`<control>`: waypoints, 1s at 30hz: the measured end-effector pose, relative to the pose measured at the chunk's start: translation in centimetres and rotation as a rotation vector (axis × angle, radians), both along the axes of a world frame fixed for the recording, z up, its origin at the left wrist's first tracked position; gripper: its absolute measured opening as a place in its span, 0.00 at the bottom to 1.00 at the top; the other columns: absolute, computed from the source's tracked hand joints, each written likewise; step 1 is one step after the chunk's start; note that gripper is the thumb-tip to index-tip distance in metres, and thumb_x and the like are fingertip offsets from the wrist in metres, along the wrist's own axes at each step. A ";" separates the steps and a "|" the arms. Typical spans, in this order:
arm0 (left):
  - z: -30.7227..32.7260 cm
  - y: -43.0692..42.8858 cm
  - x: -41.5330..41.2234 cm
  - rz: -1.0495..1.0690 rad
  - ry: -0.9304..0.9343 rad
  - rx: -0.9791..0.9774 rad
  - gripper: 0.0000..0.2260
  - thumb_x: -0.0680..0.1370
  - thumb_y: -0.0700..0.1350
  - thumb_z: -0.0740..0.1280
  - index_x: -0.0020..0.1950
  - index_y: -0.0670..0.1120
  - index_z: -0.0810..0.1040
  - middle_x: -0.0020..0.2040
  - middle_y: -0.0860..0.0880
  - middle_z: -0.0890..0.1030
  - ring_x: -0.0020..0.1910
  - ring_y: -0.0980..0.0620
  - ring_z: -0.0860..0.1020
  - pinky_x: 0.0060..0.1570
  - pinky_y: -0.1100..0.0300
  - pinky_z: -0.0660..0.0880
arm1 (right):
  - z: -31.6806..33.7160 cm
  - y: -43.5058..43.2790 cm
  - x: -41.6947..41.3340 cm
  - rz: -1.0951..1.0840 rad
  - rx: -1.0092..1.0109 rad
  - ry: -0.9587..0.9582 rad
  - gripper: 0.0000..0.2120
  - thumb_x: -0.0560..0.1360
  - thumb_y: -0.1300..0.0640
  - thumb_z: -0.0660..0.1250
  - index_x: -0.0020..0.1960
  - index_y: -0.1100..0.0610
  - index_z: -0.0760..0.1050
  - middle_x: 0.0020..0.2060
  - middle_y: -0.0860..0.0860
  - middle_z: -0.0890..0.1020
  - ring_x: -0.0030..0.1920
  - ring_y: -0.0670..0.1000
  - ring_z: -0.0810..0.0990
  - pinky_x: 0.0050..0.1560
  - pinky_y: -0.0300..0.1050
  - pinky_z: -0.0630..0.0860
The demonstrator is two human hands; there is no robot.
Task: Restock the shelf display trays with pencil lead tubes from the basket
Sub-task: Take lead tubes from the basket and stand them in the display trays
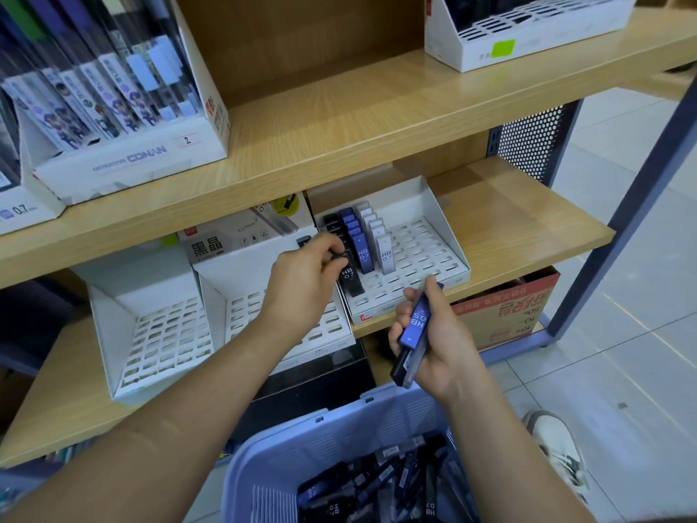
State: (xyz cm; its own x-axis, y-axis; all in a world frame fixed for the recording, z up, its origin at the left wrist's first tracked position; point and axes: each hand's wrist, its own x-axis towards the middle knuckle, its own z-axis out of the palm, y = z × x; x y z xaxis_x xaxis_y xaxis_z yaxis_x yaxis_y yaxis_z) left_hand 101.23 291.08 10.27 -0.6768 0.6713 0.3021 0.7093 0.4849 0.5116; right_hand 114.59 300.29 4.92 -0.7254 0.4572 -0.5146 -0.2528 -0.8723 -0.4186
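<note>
Black-row fill in hand: pinching HB 07 tube [351,283] with left hand [303,277] at tray [447,224] front slot, right hand [437,347] clamped round spare tubes [413,328]; next, seat upright.

I see a stationery shop: wooden shelves [339,145] carry white display trays [415,258] of lead tubes [364,254] and boxed pens [113,88].

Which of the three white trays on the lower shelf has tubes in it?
The rightmost tray; the left tray and middle tray show only bare slots.
</note>
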 end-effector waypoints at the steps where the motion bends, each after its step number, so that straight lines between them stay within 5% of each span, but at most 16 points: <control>1: 0.0 0.2 0.0 0.004 0.024 0.015 0.07 0.77 0.43 0.68 0.55 0.48 0.80 0.46 0.51 0.82 0.43 0.55 0.79 0.49 0.63 0.75 | 0.0 0.0 0.0 0.004 0.002 -0.004 0.17 0.78 0.42 0.64 0.48 0.58 0.74 0.28 0.50 0.73 0.26 0.46 0.71 0.25 0.38 0.73; 4: -0.3 0.6 -0.2 -0.032 0.151 -0.002 0.06 0.75 0.41 0.71 0.50 0.46 0.84 0.47 0.50 0.83 0.46 0.54 0.78 0.49 0.69 0.69 | 0.1 -0.1 0.0 0.004 -0.018 -0.016 0.18 0.78 0.41 0.64 0.43 0.57 0.73 0.28 0.51 0.73 0.26 0.46 0.71 0.25 0.38 0.73; 9: 0.2 0.5 0.4 -0.004 0.243 -0.064 0.09 0.76 0.43 0.69 0.55 0.47 0.83 0.47 0.47 0.77 0.48 0.50 0.74 0.46 0.64 0.66 | 0.5 -0.2 -0.3 -0.002 0.030 -0.082 0.20 0.75 0.40 0.66 0.43 0.58 0.71 0.29 0.52 0.74 0.26 0.48 0.73 0.26 0.39 0.74; 14: 1.7 -0.2 5.7 -0.168 -0.409 -0.207 0.07 0.74 0.52 0.70 0.51 0.56 0.76 0.37 0.51 0.81 0.34 0.53 0.80 0.40 0.52 0.79 | 0.9 -0.2 -0.7 0.004 0.080 -0.103 0.26 0.75 0.36 0.64 0.50 0.61 0.75 0.32 0.54 0.81 0.31 0.52 0.81 0.32 0.46 0.79; 16: 1.1 -0.8 6.8 -0.193 -0.427 -0.216 0.08 0.73 0.49 0.72 0.48 0.57 0.76 0.34 0.52 0.82 0.32 0.53 0.80 0.41 0.49 0.80 | 1.1 -0.4 -0.8 0.030 0.098 -0.133 0.31 0.73 0.33 0.64 0.50 0.62 0.76 0.31 0.56 0.81 0.30 0.56 0.82 0.35 0.51 0.80; 19: 0.4 -1.1 7.0 -0.115 -0.574 -0.104 0.08 0.72 0.42 0.74 0.46 0.53 0.77 0.32 0.51 0.82 0.29 0.53 0.80 0.38 0.54 0.80 | 1.2 -1.0 -1.0 0.048 0.131 -0.159 0.34 0.71 0.30 0.64 0.55 0.61 0.76 0.42 0.62 0.84 0.39 0.62 0.85 0.42 0.63 0.81; 23: 0.6 -1.2 6.6 -0.025 -0.656 -0.022 0.04 0.71 0.41 0.75 0.42 0.46 0.81 0.32 0.49 0.83 0.30 0.55 0.79 0.37 0.57 0.79 | 1.2 -1.2 -1.0 -0.061 0.196 -0.120 0.27 0.74 0.35 0.64 0.51 0.61 0.76 0.37 0.57 0.84 0.37 0.58 0.85 0.38 0.52 0.81; 26: 1.3 -1.4 5.9 0.009 -0.688 0.031 0.03 0.72 0.40 0.73 0.43 0.43 0.80 0.37 0.44 0.83 0.33 0.54 0.79 0.38 0.59 0.79 | 1.2 -0.8 -0.8 -0.087 0.263 -0.104 0.21 0.71 0.39 0.70 0.41 0.57 0.70 0.27 0.49 0.76 0.25 0.47 0.73 0.26 0.40 0.70; 30: 2.2 -1.8 4.3 0.054 -0.768 0.154 0.02 0.75 0.36 0.69 0.47 0.41 0.80 0.35 0.44 0.82 0.32 0.53 0.79 0.36 0.64 0.78 | 0.9 0.1 -0.3 -0.069 0.282 -0.004 0.15 0.66 0.50 0.75 0.43 0.55 0.72 0.29 0.48 0.73 0.25 0.44 0.67 0.22 0.35 0.65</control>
